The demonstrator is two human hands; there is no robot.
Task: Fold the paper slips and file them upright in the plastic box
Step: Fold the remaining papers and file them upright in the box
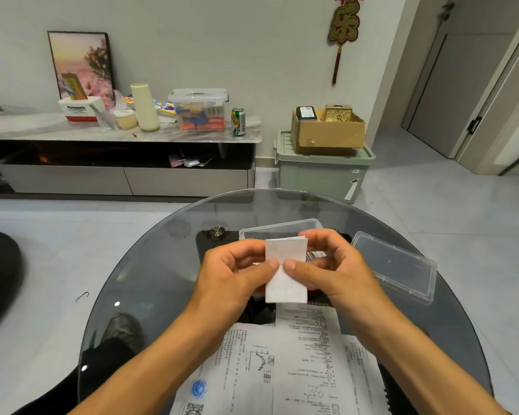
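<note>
Head camera looks down on both hands held above a round glass desk (138, 265). A folded paper slip (286, 271) stands upright between them. The left hand (234, 274) pinches its left edge, thumb in front and curled fingers behind; the right hand (327, 268) pinches its right edge the same way. Both thumb tips meet near the middle of the slip's front face, almost touching each other. So each grip is clamped on the slip, which hangs in the air clear of the desk.

The slip is white, taller than wide, with faint grey print showing through its upper half. Doubled layers show along its top edge, and its lower half hangs below the thumbs.

Behind the hands lies the clear plastic box (279, 227), open, with only its far rim and corners in sight. Something striped shows inside it past the right fingers, too hidden to name. The box's clear lid (402, 265) lies flat on the desk to the right, apart from the box.

Printed sheets (282, 369) lie overlapped on the desk near the person, under the forearms; their lower edges are cut off by the frame, and the small text cannot be read.
</note>
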